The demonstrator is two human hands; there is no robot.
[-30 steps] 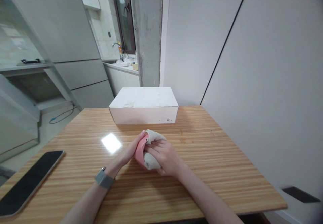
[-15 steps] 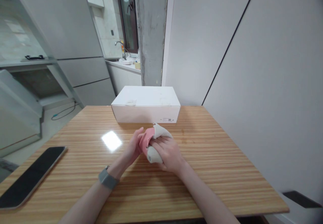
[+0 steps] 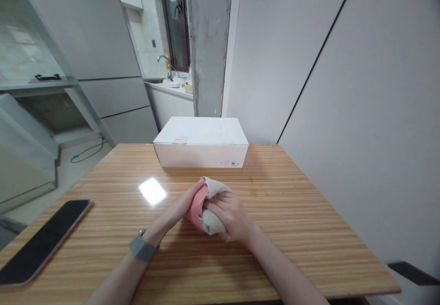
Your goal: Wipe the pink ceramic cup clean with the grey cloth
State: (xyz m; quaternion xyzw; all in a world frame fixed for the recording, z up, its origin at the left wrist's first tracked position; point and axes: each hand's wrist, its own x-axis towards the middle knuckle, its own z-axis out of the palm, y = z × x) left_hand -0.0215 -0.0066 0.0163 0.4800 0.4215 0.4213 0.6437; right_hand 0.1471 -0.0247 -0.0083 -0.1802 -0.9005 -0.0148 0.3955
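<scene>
My left hand [image 3: 184,204], with a grey watch band on its wrist, is wrapped along the outer left side of a pink bowl [image 3: 195,209]. The bowl is tilted with its opening towards the right, above the middle of the table. Inside it my right hand [image 3: 231,214] presses a greyish-white cloth [image 3: 213,222], its fingers reaching into the opening. Folds of the cloth hang over the rim at the top and bottom. Most of the bowl's inside is hidden by the cloth and fingers.
A white box [image 3: 201,155] stands at the far edge of the wood-grain table [image 3: 292,222]. A dark phone-like slab [image 3: 44,241] lies at the left edge. A white wall [image 3: 371,135] rises on the right. Behind is a kitchen sink with a faucet [image 3: 168,67].
Both hands have come slightly nearer with the bowl and cloth. The bowl has turned, so more of its pink side shows, and my left fingers lie straighter along it.
</scene>
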